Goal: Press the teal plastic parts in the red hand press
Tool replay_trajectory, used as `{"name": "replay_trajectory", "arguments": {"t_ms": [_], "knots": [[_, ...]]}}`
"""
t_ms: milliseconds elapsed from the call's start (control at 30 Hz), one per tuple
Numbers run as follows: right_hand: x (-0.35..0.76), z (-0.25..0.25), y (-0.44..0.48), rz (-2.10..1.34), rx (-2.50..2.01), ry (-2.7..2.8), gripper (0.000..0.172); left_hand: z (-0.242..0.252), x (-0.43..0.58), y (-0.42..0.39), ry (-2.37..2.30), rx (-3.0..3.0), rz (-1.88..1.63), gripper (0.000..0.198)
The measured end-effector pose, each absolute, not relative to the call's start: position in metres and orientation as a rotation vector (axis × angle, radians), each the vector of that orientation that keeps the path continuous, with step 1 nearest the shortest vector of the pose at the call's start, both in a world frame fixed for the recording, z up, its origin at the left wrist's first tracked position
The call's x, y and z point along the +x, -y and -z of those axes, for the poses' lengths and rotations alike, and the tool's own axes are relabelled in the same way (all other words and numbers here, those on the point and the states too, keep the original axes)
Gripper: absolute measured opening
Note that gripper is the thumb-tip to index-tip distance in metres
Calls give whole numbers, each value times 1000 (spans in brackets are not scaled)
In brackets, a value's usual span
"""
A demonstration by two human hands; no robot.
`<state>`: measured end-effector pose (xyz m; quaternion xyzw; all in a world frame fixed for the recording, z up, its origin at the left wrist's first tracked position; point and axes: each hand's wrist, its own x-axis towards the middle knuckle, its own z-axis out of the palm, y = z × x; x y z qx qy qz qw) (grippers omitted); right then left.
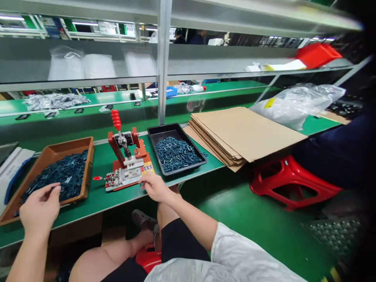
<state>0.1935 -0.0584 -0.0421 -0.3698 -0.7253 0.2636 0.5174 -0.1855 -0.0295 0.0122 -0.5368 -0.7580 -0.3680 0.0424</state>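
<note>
The left hand (39, 209) is held curled over the dark parts (64, 174) in the brown tray (88, 164); whether one is pinched cannot be told. The right hand (154, 186) is laid unclenched against the red press (126, 160), at its five o'clock. A black tray (152, 135) is set at the press's three o'clock.

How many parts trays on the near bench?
2: brown tray at the left, by the left hand; black tray just right of the red press. Others may lie out of frame.
</note>
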Motion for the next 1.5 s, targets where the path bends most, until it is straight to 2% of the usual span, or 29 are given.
{"name": "replay_trajectory", "arguments": {"t_ms": [133,233,333,433,600,800,933,1000,1133,1267,1367,1500], "knots": [[176,65,55,-808,-950,1655,26,-5,-112,71,2087,-1954,1345,30],[176,70,54,-725,-953,1582,18,15,-66,86,2173,-2172,1511,31],[181,68,52,-616,-988,1555,15,36,-40,84,2383,-2155,1831,40],[182,68,50,-669,-998,1566,16,47,-23,79,2378,-2102,2157,43],[179,68,50,-704,-985,1585,17,53,3,70,2321,-1886,2391,41],[183,64,52,-768,-1068,1525,16,60,13,69,2239,-1825,2351,35],[183,65,51,-729,-1033,1500,23,57,10,74,2121,-1964,2353,51],[181,66,51,-696,-1013,1480,26,54,7,75,2181,-1972,2338,53],[181,68,52,-650,-1010,1452,25,50,0,71,2298,-2034,2099,34],[183,68,53,-652,-1000,1437,25,48,-2,63,2152,-2175,1936,28],[182,70,52,-686,-1014,1424,26,42,-5,54,2285,-2273,1843,25],[177,78,50,-871,-998,1294,29,23,-11,42,2259,-2456,1373,25]]}}
